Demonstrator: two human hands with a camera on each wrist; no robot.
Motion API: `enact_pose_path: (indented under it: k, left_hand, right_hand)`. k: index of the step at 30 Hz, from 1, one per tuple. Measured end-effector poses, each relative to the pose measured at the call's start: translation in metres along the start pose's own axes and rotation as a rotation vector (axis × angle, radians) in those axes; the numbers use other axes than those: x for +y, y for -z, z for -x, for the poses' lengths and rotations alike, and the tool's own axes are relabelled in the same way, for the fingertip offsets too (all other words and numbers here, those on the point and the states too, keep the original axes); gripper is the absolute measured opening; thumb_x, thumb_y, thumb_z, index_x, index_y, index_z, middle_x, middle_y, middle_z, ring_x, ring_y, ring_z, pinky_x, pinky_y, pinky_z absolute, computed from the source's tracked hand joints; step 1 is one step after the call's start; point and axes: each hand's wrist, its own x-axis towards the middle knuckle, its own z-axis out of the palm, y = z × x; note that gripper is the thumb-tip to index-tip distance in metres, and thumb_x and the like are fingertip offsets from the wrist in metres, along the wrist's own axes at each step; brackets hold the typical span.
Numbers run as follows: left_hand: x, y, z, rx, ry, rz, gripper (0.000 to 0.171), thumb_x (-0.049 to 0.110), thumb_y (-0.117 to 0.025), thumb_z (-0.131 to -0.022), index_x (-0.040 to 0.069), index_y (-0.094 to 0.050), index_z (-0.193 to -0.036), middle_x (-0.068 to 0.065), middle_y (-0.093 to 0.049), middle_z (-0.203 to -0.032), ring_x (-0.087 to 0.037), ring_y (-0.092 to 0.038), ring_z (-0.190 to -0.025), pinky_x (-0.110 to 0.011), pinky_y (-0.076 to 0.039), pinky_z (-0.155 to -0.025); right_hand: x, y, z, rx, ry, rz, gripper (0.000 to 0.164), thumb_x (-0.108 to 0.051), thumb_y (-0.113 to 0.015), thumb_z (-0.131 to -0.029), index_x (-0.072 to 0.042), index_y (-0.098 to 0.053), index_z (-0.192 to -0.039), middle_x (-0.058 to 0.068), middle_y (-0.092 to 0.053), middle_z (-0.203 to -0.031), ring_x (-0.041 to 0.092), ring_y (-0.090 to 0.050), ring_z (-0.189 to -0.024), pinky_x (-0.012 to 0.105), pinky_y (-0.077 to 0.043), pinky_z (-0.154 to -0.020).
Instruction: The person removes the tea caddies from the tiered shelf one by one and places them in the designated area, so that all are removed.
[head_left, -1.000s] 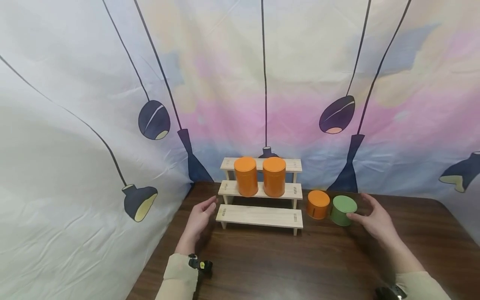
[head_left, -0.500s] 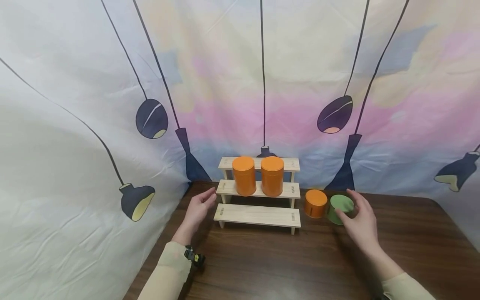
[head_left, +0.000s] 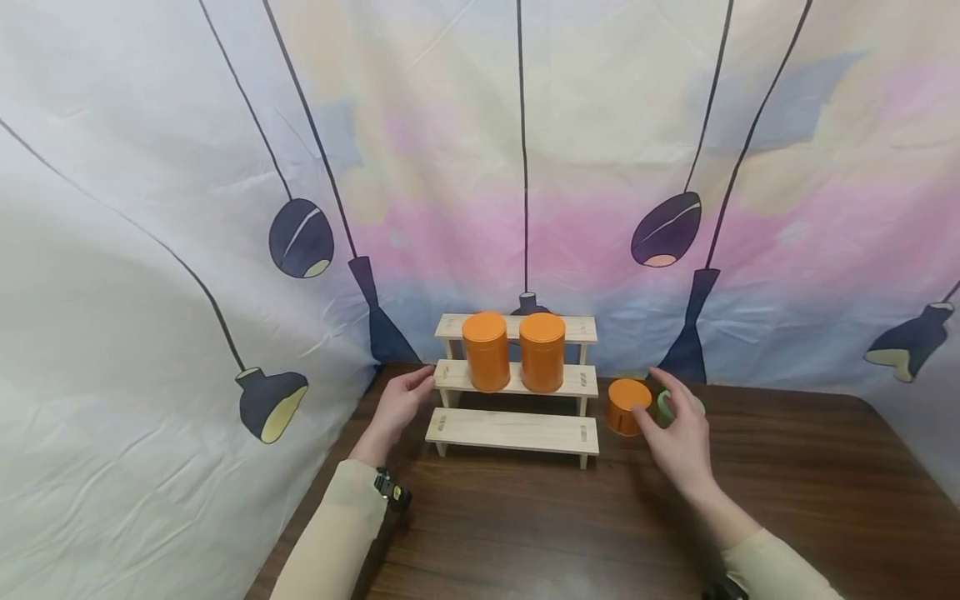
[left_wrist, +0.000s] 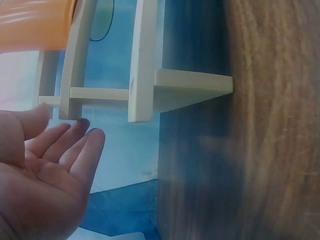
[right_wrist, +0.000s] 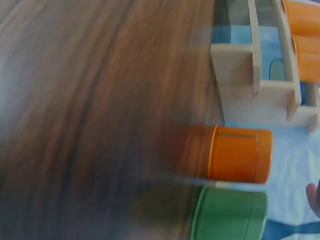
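My left hand (head_left: 397,406) is at the left end of a three-step wooden shelf (head_left: 513,430), its fingertips close to the middle step; whether they touch it I cannot tell. In the left wrist view the palm of this left hand (left_wrist: 50,185) holds nothing. Two tall orange tins (head_left: 486,354) (head_left: 542,354) stand upright side by side on the middle step. To the right of the shelf, a short orange tin (head_left: 624,408) and a short green tin (right_wrist: 230,215) stand on the table. Over these hovers my right hand (head_left: 681,442), thumb and fingers spread, partly hiding the green tin.
The dark wooden table (head_left: 525,533) extends in front of the shelf and to its right. Behind it hangs a cloth backdrop (head_left: 600,150) printed with lamps. A wrist camera (head_left: 393,492) sits on the left sleeve.
My right hand has moved left from beside the green tin to the short orange tin. The left hand stays near the shelf's left end. The tins stay put on the shelf and table.
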Motion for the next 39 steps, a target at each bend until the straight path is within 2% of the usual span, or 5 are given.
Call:
enact_pose_path:
  k: [5,16,23,28,39]
  left_hand:
    - [0.002,0.0,-0.002,-0.004,0.024,-0.042,0.048,0.017,-0.059,-0.111,0.0,-0.054,-0.155,-0.02,-0.059,-0.152,-0.038,-0.056,-0.141,-0.056,-0.04,-0.12]
    - [0.004,-0.005,-0.01,0.016,0.094,0.011,0.051,0.009,-0.063,-0.105,0.008,-0.057,-0.155,-0.019,-0.06,-0.151,-0.037,-0.061,-0.135,-0.055,-0.044,-0.117]
    - [0.008,-0.005,-0.01,0.002,0.152,0.006,0.051,0.011,-0.062,-0.106,0.011,-0.056,-0.156,-0.017,-0.055,-0.156,-0.037,-0.057,-0.14,-0.057,-0.041,-0.119]
    - [0.013,-0.002,-0.011,0.008,0.178,-0.037,0.05,0.012,-0.065,-0.104,0.012,-0.059,-0.154,-0.017,-0.056,-0.155,-0.038,-0.057,-0.139,-0.06,-0.038,-0.12]
    - [0.016,-0.007,-0.009,0.058,0.18,-0.009,0.05,0.008,-0.063,-0.104,0.012,-0.058,-0.154,-0.016,-0.058,-0.153,-0.037,-0.056,-0.14,-0.057,-0.04,-0.119]
  right_hand:
    - [-0.013,-0.019,-0.003,-0.037,-0.021,-0.077,0.062,0.004,-0.079,-0.093,-0.003,-0.059,-0.15,0.019,-0.053,-0.156,0.04,-0.051,-0.141,0.063,-0.046,-0.111]
    - [-0.035,-0.05,-0.016,-0.15,-0.094,-0.178,0.058,-0.004,-0.076,-0.098,-0.004,-0.056,-0.153,0.022,-0.05,-0.158,0.044,-0.049,-0.144,0.062,-0.046,-0.114]
    - [-0.042,-0.063,-0.018,-0.256,-0.194,-0.252,0.058,-0.018,-0.074,-0.103,-0.009,-0.053,-0.157,0.018,-0.052,-0.158,0.039,-0.067,-0.126,0.051,-0.059,-0.098]
    - [-0.045,-0.072,-0.025,-0.289,-0.243,-0.322,0.063,-0.03,-0.074,-0.104,-0.012,-0.05,-0.16,0.017,-0.049,-0.162,0.04,-0.054,-0.143,0.051,-0.052,-0.11]
    - [-0.059,-0.1,-0.04,-0.263,-0.181,-0.328,0.081,-0.034,-0.084,-0.096,-0.016,-0.044,-0.164,0.011,-0.05,-0.161,0.032,-0.047,-0.148,0.054,-0.044,-0.118]
